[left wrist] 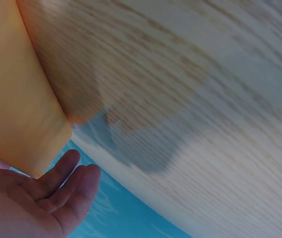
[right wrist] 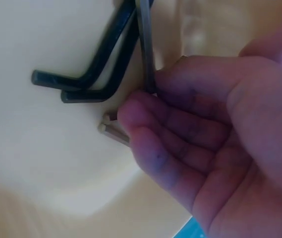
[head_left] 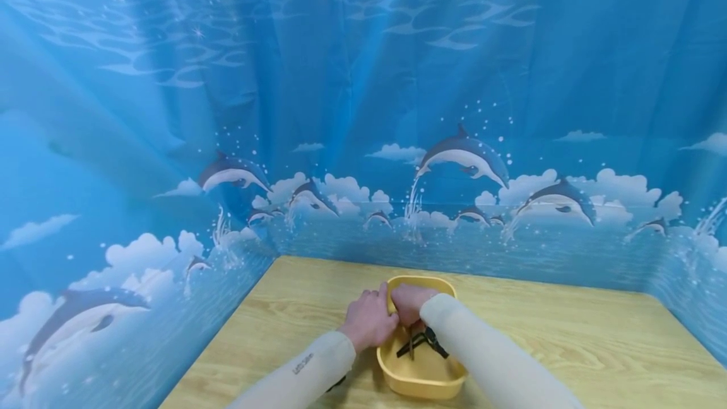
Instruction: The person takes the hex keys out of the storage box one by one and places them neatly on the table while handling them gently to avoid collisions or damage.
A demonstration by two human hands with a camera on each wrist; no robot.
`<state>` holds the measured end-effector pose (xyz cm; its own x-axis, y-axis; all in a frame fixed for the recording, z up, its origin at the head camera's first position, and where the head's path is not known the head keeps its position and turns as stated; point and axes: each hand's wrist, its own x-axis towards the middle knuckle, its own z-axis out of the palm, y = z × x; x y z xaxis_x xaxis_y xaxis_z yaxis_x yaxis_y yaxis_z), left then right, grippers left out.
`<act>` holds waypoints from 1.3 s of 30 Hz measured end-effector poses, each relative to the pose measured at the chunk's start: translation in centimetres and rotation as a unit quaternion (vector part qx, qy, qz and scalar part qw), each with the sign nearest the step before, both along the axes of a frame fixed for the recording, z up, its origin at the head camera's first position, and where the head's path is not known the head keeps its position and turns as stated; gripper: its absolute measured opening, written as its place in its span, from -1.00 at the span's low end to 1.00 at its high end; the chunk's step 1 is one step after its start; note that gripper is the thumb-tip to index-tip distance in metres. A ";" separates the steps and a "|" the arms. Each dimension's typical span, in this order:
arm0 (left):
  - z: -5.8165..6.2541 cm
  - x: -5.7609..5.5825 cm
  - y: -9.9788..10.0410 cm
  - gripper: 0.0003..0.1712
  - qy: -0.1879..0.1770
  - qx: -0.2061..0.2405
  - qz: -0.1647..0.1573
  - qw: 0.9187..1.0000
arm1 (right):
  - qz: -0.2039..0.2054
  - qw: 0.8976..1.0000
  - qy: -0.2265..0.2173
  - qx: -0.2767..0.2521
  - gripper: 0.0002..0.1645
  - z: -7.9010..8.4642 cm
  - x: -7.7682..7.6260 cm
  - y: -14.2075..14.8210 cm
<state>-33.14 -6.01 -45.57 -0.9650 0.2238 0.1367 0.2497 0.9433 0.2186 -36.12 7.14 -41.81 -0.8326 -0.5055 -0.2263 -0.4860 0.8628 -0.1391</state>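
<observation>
Inside tub (head_left: 421, 389) | grey hex key (right wrist: 144, 49) | pinched in right grip (right wrist: 197, 129)

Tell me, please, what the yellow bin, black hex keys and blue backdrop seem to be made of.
The yellow bin looks like smooth plastic, with even colour and rounded corners. The black hex keys are probably blackened steel, given their faint sheen and slim bends. The printed blue backdrop, softly folded, could be fabric or thin plastic.
</observation>
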 end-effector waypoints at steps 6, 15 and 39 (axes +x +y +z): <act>-0.2 0.1 0.0 -0.12 0.000 0.001 -0.001 1.000 | 0.013 1.000 0.016 -0.013 -0.77 -0.3 0.1 0.6; 0.0 0.2 -0.1 -0.14 0.009 -0.005 -0.012 1.000 | 0.058 0.996 0.070 -0.009 -0.74 1.2 0.7 1.7; 0.1 0.3 0.0 -0.15 0.017 -0.019 -0.009 1.000 | 0.061 0.963 0.221 -0.143 -0.71 3.7 4.9 9.1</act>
